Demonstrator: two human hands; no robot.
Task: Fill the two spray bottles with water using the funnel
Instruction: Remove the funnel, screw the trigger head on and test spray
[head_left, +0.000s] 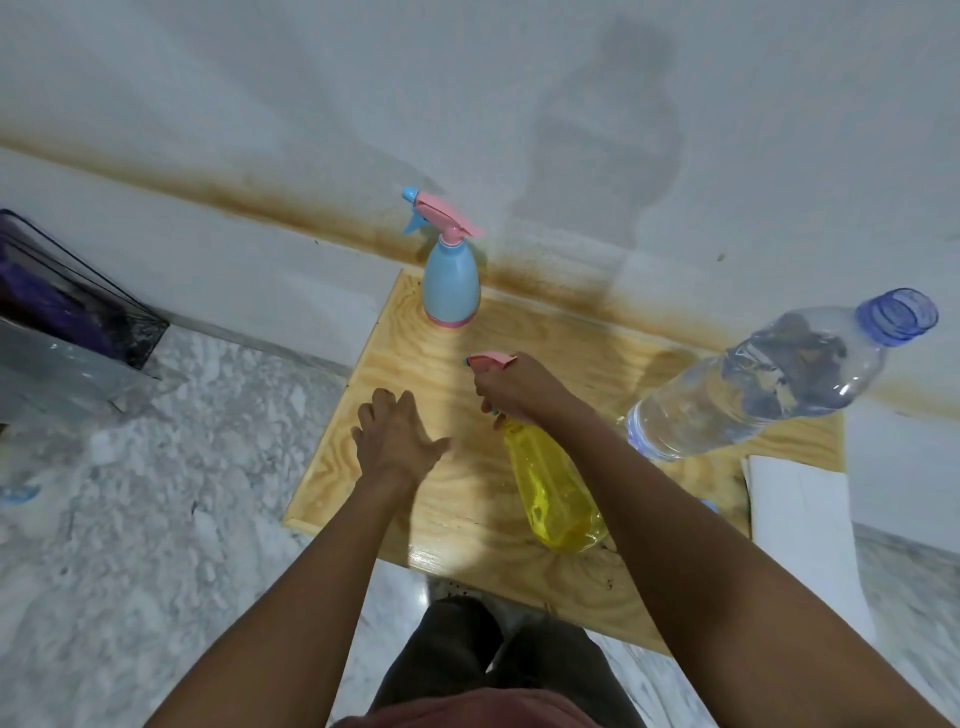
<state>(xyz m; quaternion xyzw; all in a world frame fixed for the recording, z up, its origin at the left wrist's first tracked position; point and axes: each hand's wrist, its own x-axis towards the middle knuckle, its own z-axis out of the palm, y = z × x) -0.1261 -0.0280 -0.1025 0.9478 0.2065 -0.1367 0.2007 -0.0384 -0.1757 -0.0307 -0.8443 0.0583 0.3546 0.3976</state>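
Note:
A yellow spray bottle (556, 493) stands on the wooden board (415, 364) near its front edge. My right hand (514, 387) is closed around its pink spray head. My left hand (397, 436) hovers just left of it, fingers spread and holding nothing. A blue spray bottle (451, 286) with a pink and blue spray head stands at the board's far left corner by the wall. A large clear water bottle (769, 379) with a blue neck and no cap stands at the board's right side. No funnel is visible.
The board sits low on a marble floor (156, 519) against a stained white wall. A dark clear container (67, 322) stands to the left. A white sheet (800, 519) leans at the board's right. My knees (493, 660) are below.

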